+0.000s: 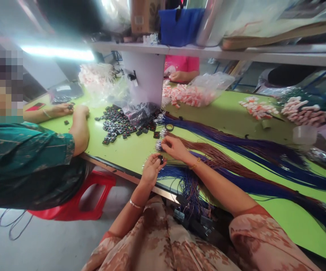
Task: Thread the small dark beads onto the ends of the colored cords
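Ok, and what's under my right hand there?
Silvery wire ends show by the fingertips of your right hand, with brown wires beyond it on the green table. Whatever lies directly beneath the hand is covered, so I can't tell.

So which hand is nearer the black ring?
Right. The right hand is just short of the black ring; the left hand is farther off, by the table edge.

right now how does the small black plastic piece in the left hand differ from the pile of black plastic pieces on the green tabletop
The small black plastic piece is a single item; the pile of black plastic pieces holds many. The piece is held in the fingers of the bare left hand, while the pile lies spread on the green tabletop. Both are black.
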`<state>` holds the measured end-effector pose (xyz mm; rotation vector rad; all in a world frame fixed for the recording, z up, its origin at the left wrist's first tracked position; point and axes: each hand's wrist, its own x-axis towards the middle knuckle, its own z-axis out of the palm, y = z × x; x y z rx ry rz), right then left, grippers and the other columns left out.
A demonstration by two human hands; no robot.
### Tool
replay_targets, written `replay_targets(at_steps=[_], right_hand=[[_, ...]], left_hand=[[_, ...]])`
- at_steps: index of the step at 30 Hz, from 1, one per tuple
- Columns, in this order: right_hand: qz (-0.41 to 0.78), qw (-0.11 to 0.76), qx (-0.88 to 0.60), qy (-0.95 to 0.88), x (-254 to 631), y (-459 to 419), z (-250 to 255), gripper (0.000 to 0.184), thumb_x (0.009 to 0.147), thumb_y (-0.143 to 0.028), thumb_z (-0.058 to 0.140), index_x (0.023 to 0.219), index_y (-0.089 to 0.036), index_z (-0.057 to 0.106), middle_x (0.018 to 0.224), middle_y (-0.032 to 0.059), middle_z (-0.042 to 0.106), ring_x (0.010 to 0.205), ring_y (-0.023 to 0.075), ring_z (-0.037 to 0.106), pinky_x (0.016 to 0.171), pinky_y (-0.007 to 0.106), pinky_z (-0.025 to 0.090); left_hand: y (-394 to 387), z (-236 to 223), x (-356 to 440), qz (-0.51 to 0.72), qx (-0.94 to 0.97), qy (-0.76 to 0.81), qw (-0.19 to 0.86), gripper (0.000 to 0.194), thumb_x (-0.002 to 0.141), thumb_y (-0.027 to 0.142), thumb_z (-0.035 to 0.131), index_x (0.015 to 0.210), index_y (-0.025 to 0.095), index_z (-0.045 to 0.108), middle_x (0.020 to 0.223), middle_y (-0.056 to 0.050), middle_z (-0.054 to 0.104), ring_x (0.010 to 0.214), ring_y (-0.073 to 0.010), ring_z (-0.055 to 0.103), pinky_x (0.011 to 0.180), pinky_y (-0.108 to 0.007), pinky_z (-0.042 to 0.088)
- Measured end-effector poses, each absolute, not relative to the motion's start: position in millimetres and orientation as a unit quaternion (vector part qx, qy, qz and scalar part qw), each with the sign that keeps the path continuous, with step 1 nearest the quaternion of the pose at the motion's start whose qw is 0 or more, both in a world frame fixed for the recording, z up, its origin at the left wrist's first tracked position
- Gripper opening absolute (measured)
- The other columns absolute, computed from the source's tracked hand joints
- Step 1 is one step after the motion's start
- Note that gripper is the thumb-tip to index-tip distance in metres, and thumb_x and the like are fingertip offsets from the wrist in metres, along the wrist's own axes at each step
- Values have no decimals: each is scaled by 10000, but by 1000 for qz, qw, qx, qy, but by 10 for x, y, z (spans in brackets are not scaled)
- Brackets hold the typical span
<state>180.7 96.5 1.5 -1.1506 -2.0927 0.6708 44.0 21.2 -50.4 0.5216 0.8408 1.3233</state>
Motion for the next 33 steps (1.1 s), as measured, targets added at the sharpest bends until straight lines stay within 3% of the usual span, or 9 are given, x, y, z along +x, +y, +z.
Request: replay_targets(at_steps=[7, 16, 28, 33], right_hand=[[326, 287, -441, -786, 1871, 657, -50, 118, 763, -221, 504, 676, -155, 549, 567, -42, 515, 521, 74, 371, 516, 209, 257], [271, 255, -458, -807, 1889, 483, -82, 219, 793, -268, 483, 595, -176, 459, 517, -52, 406, 497, 78, 305, 520, 235, 189], [272, 245, -477, -799, 1851, 457, -100, 275, 845, -318, 463, 616, -171, 504, 528, -37, 451, 501, 83, 327, 523, 234, 203], [254, 227, -469, -815, 1859, 445, -138, 181, 825, -252, 486, 673, -168, 539, 581, -9, 534, 536, 101, 394, 532, 236, 223]], left_hand=[[195, -505, 409, 596, 227, 360, 680, 253, 738, 194, 686, 965, 167, 576, 936, -34, 621, 895, -134, 604, 935, -359, 454], [188, -489, 418, 593, 232, 365, 679, 258, 756, 210, 675, 993, 174, 577, 898, -34, 628, 869, -122, 600, 893, -314, 468], [151, -502, 447, 597, 257, 390, 652, 317, 716, 246, 710, 996, 189, 572, 917, -22, 621, 869, -114, 594, 808, -255, 471], [130, -513, 489, 599, 289, 417, 620, 328, 672, 230, 729, 962, 183, 583, 869, -9, 615, 750, -85, 572, 703, -208, 453]])
